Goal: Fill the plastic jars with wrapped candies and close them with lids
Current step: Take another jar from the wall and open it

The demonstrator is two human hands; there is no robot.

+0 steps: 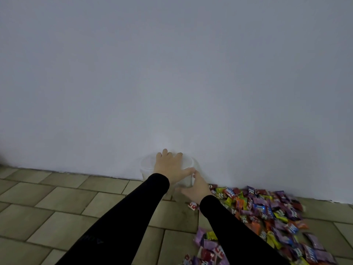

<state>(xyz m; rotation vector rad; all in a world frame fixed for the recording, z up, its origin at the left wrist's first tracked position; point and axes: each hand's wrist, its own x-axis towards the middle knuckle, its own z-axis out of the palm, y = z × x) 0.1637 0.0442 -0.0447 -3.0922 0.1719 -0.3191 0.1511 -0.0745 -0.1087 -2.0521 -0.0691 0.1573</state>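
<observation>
Head view shows our left hand (169,166) spread flat atop the clear plastic jar (186,176) by the wall (172,73), right hand (196,189) cupping its side; pressed unevenly, we judge it could tip or skid off the tiled floor (57,203) spot.

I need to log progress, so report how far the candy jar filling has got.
Done: nothing visibly; no closed jar shows. In hand: the left hand lies over the top of a clear jar by the wall, and the right hand holds its side. Whether it holds candies is unclear. Left: the candies lie heaped on the floor.
</observation>
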